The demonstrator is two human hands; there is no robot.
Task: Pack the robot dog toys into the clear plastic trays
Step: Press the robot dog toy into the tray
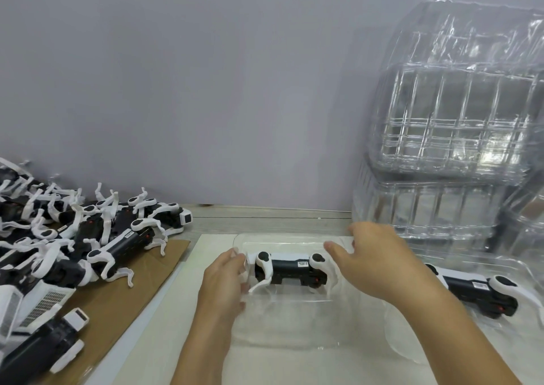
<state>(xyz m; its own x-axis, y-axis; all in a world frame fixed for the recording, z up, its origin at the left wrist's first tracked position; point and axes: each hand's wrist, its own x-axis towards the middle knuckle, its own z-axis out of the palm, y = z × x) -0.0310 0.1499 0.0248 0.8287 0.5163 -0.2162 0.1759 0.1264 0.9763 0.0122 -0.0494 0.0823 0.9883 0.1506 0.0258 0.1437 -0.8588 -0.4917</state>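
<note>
A black and white robot dog toy (290, 269) lies on its side inside a clear plastic tray (282, 325) on the white mat in front of me. My left hand (225, 278) holds the toy's left end, fingers curled at its head. My right hand (374, 258) rests over the toy's right end and the tray's far right rim, thumb touching the white hind leg. A second robot dog toy (482, 292) lies in another clear tray (524, 269) to the right.
A heap of robot dog toys (88, 237) covers a brown cardboard sheet (123, 293) on the left. A tall stack of empty clear trays (453, 125) stands at the back right against the grey wall.
</note>
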